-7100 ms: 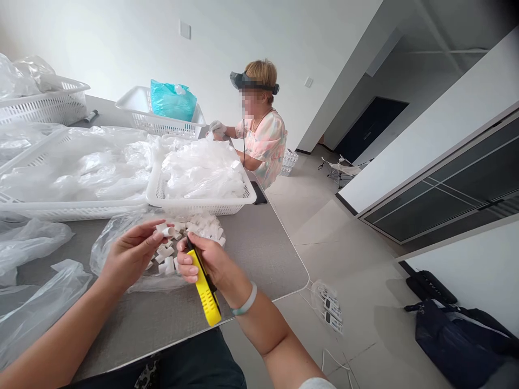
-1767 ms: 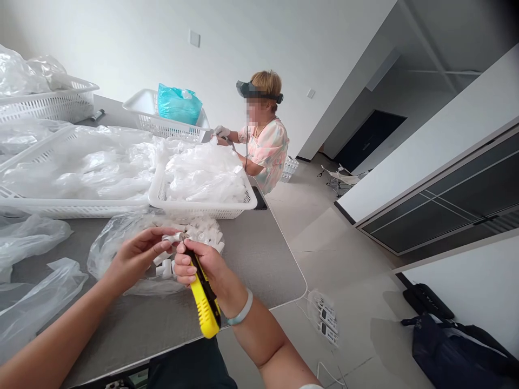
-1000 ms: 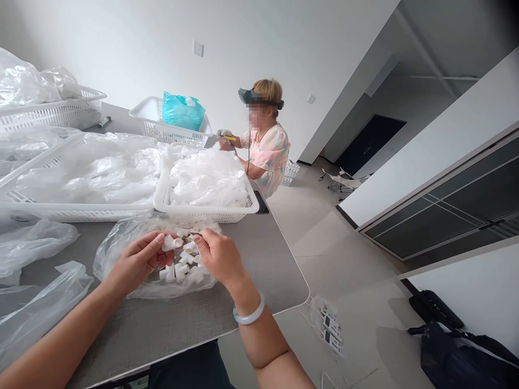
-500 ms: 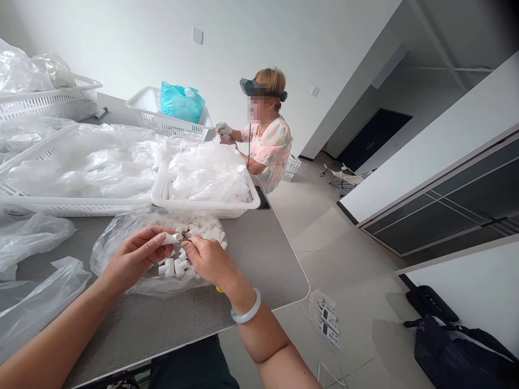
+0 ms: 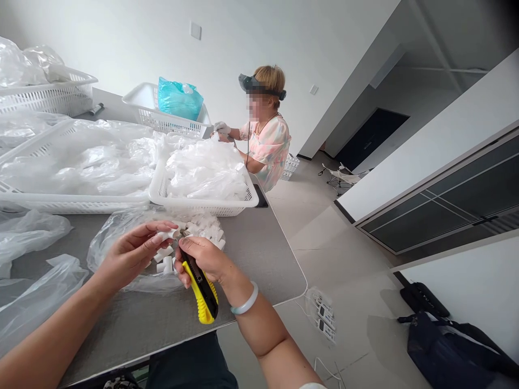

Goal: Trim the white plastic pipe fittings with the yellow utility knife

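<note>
Between the fingers of my left hand (image 5: 132, 251) is a white plastic fitting (image 5: 169, 234), its end turned to the right. My right hand (image 5: 205, 259) is closed on a yellow and black utility knife (image 5: 201, 289); the front of the knife meets the fitting's open end, and the blade tip is too small to make out. Under both hands lies a clear plastic bag (image 5: 103, 243) with many white fittings (image 5: 165, 265) on it.
White baskets (image 5: 203, 204) full of clear bags stand behind my hands on the grey table (image 5: 259, 254). Another basket holds a blue bag (image 5: 179, 100). Loose plastic (image 5: 36, 292) lies at the left. A person (image 5: 267, 135) in a headset works at the far side.
My right hand has turned, bringing the knife's yellow handle into full view. My left hand keeps the fitting. The view has shifted slightly.
</note>
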The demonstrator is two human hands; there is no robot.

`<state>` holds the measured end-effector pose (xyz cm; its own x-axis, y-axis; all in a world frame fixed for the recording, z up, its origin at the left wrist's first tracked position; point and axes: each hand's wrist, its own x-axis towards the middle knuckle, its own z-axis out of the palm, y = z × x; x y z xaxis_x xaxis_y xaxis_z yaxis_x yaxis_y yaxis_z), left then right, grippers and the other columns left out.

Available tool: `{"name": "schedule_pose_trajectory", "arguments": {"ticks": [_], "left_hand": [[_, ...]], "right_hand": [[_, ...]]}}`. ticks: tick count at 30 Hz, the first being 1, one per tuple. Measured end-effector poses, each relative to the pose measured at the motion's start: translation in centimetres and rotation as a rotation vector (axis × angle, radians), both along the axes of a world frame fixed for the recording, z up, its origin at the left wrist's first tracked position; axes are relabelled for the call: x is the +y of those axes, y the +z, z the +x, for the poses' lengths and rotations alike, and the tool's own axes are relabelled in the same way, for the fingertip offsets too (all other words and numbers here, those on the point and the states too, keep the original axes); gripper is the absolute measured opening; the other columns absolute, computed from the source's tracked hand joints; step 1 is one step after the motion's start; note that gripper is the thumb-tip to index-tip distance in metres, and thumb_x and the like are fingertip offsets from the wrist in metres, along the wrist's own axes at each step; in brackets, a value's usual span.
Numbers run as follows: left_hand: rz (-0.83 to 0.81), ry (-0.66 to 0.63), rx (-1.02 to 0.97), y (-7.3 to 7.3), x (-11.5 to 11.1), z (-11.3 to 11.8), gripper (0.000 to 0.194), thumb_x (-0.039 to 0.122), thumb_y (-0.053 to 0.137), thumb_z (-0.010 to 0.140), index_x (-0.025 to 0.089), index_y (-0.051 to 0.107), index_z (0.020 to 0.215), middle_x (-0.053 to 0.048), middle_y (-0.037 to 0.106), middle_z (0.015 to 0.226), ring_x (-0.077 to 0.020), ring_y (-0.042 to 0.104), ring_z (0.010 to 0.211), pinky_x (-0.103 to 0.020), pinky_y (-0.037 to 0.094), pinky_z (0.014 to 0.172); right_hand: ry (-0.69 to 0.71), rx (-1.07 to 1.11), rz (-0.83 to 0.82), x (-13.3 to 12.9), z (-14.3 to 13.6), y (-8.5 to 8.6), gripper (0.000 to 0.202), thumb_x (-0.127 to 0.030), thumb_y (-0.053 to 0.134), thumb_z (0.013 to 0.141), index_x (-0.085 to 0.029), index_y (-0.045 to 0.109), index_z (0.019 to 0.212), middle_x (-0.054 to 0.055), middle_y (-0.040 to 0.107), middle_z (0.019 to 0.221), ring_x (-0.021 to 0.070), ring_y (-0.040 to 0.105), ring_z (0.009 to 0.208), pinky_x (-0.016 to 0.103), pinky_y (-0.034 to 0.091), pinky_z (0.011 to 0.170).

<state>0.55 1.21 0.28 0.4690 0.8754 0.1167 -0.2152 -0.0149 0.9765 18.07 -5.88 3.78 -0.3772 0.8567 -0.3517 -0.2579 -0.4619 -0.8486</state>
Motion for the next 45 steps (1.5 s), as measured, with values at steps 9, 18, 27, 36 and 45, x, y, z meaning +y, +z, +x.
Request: {"name": "schedule_pose_trajectory", "arguments": {"ticks": [9, 18, 27, 36, 45], "left_hand": [[0.104, 0.067, 0.058, -0.4, 0.0, -0.3, 0.04, 0.059, 0.081, 0.073, 0.023, 0.078, 0.092, -0.012, 0.072, 0.116, -0.0263, 0.065, 0.104, -0.029, 0.056, 0.08], [0.274, 0.084, 0.106, -0.6, 0.2, -0.1, 0.033, 0.052, 0.075, 0.082, 0.023, 0.073, 0.096, -0.01, 0.074, 0.112, -0.0248, 0.066, 0.107, -0.03, 0.054, 0.088], [0.567, 0.049, 0.112, -0.9, 0.4, 0.1, 0.013, 0.036, 0.068, 0.091, 0.025, 0.071, 0.097, -0.009, 0.073, 0.111, -0.018, 0.069, 0.104, -0.023, 0.056, 0.083], [0.118, 0.105, 0.065, -0.4, 0.1, 0.5, 0.038, 0.055, 0.086, 0.07, 0.022, 0.077, 0.088, -0.008, 0.076, 0.103, -0.0182, 0.07, 0.089, -0.023, 0.058, 0.077], [-0.349, -0.045, -0.117, 1.1, -0.4, 1.0, 0.047, 0.05, 0.098, 0.052, 0.019, 0.08, 0.083, -0.007, 0.073, 0.072, -0.0163, 0.067, 0.063, -0.021, 0.056, 0.054]], "right_hand": [[0.055, 0.227, -0.186, 0.3, -0.2, 0.2, 0.043, -0.044, 0.03, 0.109, -0.019, 0.047, 0.077, -0.004, 0.052, 0.055, 0.0082, 0.047, 0.04, 0.02, 0.044, 0.043], [0.085, 0.366, -0.294, 0.4, -0.2, 0.8, 0.051, -0.032, 0.014, 0.11, -0.018, 0.046, 0.074, -0.005, 0.046, 0.054, 0.0063, 0.039, 0.037, 0.017, 0.036, 0.039], [0.015, 0.566, -0.384, 0.3, -0.4, 1.1, 0.053, -0.033, 0.012, 0.111, -0.017, 0.044, 0.072, -0.008, 0.037, 0.054, 0.0017, 0.031, 0.035, 0.01, 0.033, 0.036], [0.019, 0.468, -0.201, 0.2, -0.3, 0.5, 0.05, -0.033, 0.012, 0.11, -0.018, 0.045, 0.077, -0.006, 0.044, 0.056, 0.0043, 0.038, 0.037, 0.014, 0.037, 0.039], [-0.386, -0.551, 0.577, -1.2, -0.3, -0.7, 0.031, -0.051, 0.063, 0.087, -0.022, 0.056, 0.095, -0.006, 0.052, 0.062, 0.0116, 0.051, 0.053, 0.024, 0.042, 0.056]]}}
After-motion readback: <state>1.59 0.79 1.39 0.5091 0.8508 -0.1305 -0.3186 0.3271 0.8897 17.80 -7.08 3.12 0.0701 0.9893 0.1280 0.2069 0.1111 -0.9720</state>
